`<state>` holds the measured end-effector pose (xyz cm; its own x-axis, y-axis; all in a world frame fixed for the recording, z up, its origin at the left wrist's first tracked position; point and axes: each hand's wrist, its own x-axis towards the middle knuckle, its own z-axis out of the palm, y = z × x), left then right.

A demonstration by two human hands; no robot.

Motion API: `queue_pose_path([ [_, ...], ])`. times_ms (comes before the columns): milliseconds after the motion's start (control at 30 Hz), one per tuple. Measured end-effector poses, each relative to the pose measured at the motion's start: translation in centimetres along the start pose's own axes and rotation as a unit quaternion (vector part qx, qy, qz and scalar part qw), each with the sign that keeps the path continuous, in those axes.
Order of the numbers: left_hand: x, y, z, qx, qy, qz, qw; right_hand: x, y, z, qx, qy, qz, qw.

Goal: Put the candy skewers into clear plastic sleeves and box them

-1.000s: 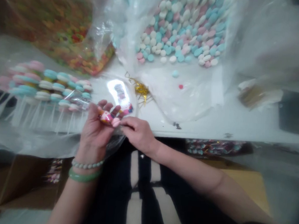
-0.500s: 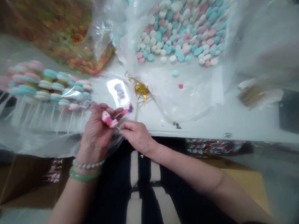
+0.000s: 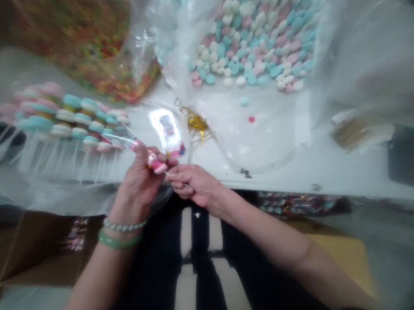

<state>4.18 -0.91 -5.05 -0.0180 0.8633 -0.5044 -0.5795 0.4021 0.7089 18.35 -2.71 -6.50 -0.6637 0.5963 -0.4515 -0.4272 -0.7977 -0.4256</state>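
My left hand [image 3: 136, 180] is closed round a candy pop [image 3: 156, 163] in a clear bag with pink printing. The bag's transparent end sticks out to the left past my thumb, over the nearest pops. My right hand [image 3: 199, 185] pinches the thin white stick at the pop's right end, close to the left fingertips. Just beyond the fingers lies a pile of clear printed bags [image 3: 165, 127]. Gold twist ties [image 3: 197, 123] are heaped to its right. Left of my hands, several pink, white and blue candy pops [image 3: 65, 116] lie in rows, sticks toward me.
A bag of orange and green gummies [image 3: 102, 65] lies at the back left. Pink, white and blue candies [image 3: 252, 58] spill over plastic sheeting at the back. A dark flat object [image 3: 406, 154] is at the right. Open cardboard boxes [image 3: 41, 252] stand below the table edge.
Both hands have shifted slightly to the right with the pop. More right-hand fingers now curl near the stick, and the printed bag on the pile is less covered by my left fingers.
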Motion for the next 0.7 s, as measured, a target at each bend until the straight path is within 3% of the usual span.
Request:
queue_pose_path([
  [100, 0.1, 0.3, 0.0, -0.011, 0.03, -0.025, 0.999, 0.0, 0.0, -0.2, 0.029, -0.052, 0.031, 0.998],
  [267, 0.5, 0.9, -0.1, -0.034, 0.088, -0.006, 0.996, 0.1, -0.1, -0.8, 0.006, -0.041, 0.037, 0.998],
  [533, 0.4, 0.0, 0.1, 0.012, 0.082, 0.056, 0.995, 0.3, -0.1, -0.6, 0.012, -0.03, 0.025, 0.999],
  [700, 0.4, 0.0, 0.0, 0.006, 0.053, 0.012, 0.998, -0.1, -0.8, -1.2, 0.059, -0.053, 0.064, 0.995],
])
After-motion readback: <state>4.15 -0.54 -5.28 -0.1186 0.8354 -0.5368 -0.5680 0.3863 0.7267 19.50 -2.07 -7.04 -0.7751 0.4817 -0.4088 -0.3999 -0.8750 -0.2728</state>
